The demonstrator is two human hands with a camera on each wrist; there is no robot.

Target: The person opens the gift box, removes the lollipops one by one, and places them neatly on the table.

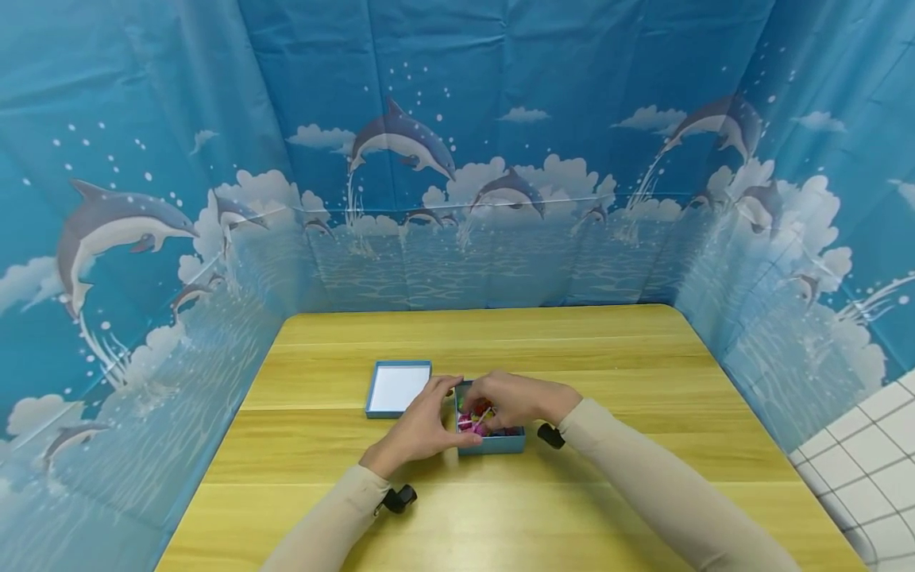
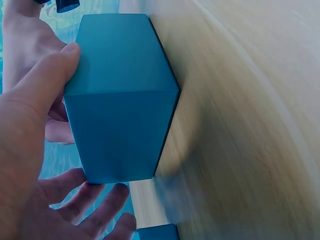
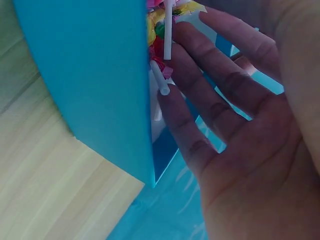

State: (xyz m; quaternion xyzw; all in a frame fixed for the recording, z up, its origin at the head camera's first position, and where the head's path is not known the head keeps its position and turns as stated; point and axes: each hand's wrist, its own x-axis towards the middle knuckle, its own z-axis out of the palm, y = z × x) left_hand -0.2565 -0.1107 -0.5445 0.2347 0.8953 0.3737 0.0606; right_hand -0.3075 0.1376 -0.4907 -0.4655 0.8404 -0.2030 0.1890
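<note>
A blue open-topped box (image 1: 490, 446) on the table contains several wrapped lollipops (image 1: 472, 423) with white sticks. My left hand (image 1: 422, 425) steadies the box at its left side, thumb at the near corner and fingertips toward the far one. In the left wrist view, the thumb (image 2: 62, 65) rests on an edge of the box (image 2: 122, 135). From the right, my right hand (image 1: 511, 397) reaches into the box. The right wrist view shows its fingers (image 3: 212, 107) extended among the lollipop sticks (image 3: 159, 77); the ends of some fingers are hidden.
Left of the box lies a blue-edged lid (image 1: 399, 388) with its white inside facing up. The wooden table (image 1: 572, 508) is bordered by blue dolphin curtains (image 1: 486, 262) at the back and sides. A black wrist camera (image 1: 399, 499) sits on the left wrist.
</note>
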